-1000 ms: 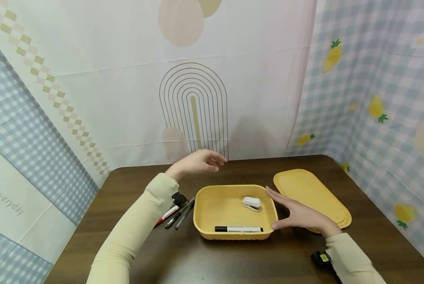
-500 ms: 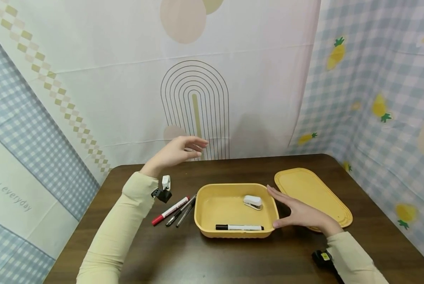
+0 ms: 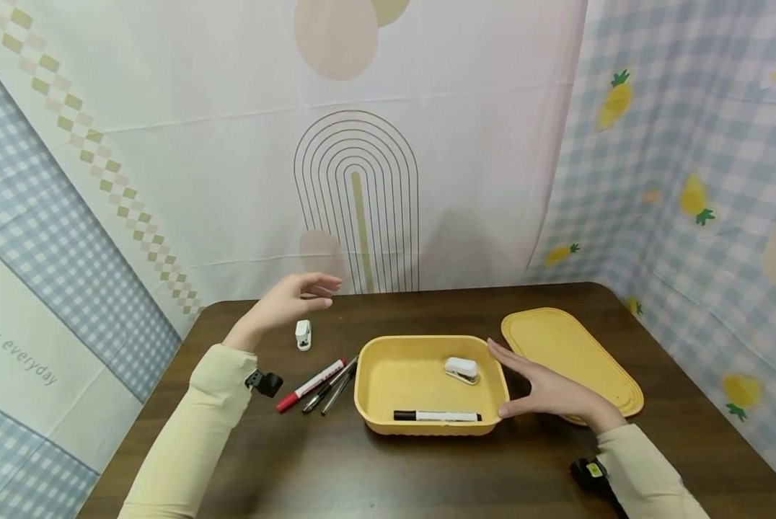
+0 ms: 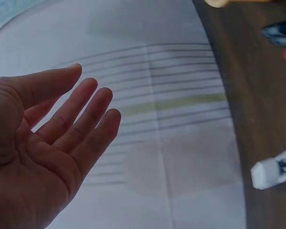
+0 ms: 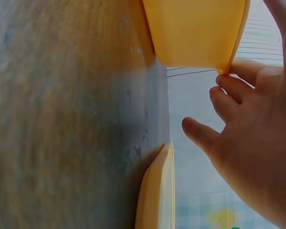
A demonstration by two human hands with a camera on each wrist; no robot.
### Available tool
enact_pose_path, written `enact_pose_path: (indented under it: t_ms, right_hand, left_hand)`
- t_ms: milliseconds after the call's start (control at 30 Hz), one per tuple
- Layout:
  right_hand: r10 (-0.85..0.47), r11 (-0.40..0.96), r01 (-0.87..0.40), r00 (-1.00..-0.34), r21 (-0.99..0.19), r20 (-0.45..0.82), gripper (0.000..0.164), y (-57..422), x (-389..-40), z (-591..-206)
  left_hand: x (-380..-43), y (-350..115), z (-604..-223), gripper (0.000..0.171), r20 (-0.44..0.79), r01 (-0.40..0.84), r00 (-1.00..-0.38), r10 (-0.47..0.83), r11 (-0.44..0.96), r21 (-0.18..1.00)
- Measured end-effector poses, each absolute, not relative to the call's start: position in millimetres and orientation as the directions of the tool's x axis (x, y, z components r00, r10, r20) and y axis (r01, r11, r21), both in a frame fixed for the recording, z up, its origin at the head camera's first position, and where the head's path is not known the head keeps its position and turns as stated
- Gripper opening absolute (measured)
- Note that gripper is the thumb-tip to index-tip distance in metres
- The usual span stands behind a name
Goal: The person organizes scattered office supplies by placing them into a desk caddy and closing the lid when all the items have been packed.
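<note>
My left hand (image 3: 288, 306) is raised over the back left of the table, fingers loosely bent and nothing in them. Behind its wrist a small white stapler (image 3: 303, 334) lies on the table. My right hand (image 3: 547, 389) rests at the right end of a yellow plastic box (image 3: 388, 429), thumb at the near corner and straight fingers at the far one. In the right wrist view, fingertips (image 5: 224, 78) meet the rim. Inside the box lie a second white stapler (image 3: 461, 369) and a black-capped white marker (image 3: 437, 416).
A red-capped marker (image 3: 311, 384) and two dark pens (image 3: 331, 386) lie left of the box. The yellow lid (image 3: 570, 353) lies flat on the brown table (image 3: 388, 483) to the right, partly behind the right hand. A patterned cloth wall (image 3: 492, 144) rises behind the table.
My left hand has moved left from behind the box, rising and then lowering a little, uncovering the left stapler and the red-capped marker. The right hand stays at the box.
</note>
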State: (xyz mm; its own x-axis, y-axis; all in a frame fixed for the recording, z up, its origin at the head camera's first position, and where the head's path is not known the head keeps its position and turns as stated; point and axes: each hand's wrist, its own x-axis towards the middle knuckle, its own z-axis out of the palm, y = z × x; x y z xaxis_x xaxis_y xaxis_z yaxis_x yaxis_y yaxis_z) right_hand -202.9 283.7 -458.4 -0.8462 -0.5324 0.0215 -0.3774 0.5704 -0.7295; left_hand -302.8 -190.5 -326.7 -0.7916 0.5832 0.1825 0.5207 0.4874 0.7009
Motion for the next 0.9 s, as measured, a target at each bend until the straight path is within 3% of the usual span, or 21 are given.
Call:
enact_pose_path:
  t_ms: [467, 900]
  right_hand:
    - [-0.538, 0.545, -0.342, -0.843, -0.765, -0.007, 0.104, 282.7, -203.2, -456.6]
    - [-0.535, 0.556, -0.361, -0.845, -0.749, 0.009, 0.106, 283.0, -204.7, -459.7]
  left_hand:
    - [-285.5, -228.7, -374.9, 0.040, 0.149, 0.411, -0.874, 0.463, 0.540, 0.735]
    - [-275.6, -237.5, -414.5, 0.039, 0.142, 0.379, -0.886, 0.442, 0.512, 0.771]
